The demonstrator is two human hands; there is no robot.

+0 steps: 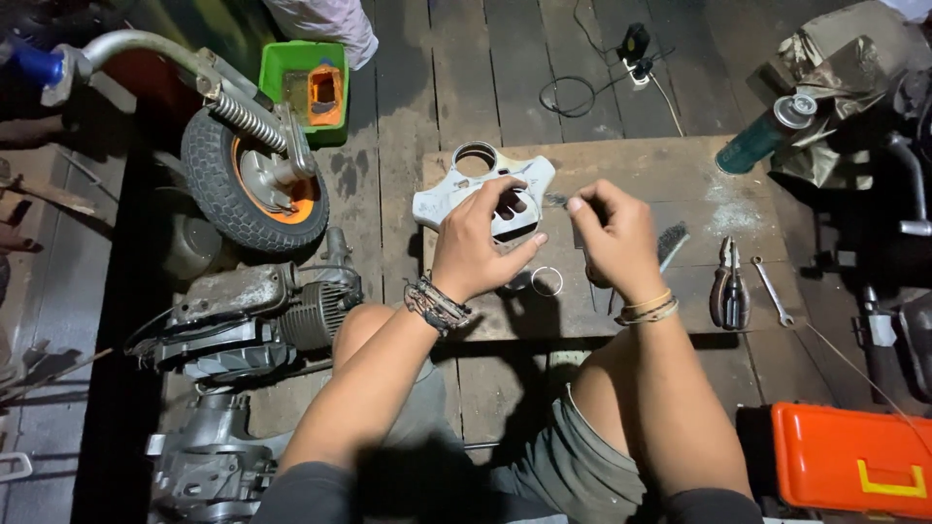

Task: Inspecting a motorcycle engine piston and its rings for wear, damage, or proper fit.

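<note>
Holding the white metal cover plate [456,199] in our left hand [476,243], we have fingers wrapped over its lower edge, the plate tilted above the wooden board [621,165]. Our right hand [614,233] is pinched shut beside it on something small and dark, perhaps a thin tool or pin; we cannot tell which from here. Just below both hands a thin wire ring [547,280] lies on the board. Further right of the grip sit a wire brush [672,243], pliers [728,288] and a spanner [772,289]; a green spray can [767,136] lies beyond. Left of the grip stand a small wheel [254,180] and an engine block [262,315]. We judge the ring could roll off if the plate drops, since the grip covers only one edge
</note>
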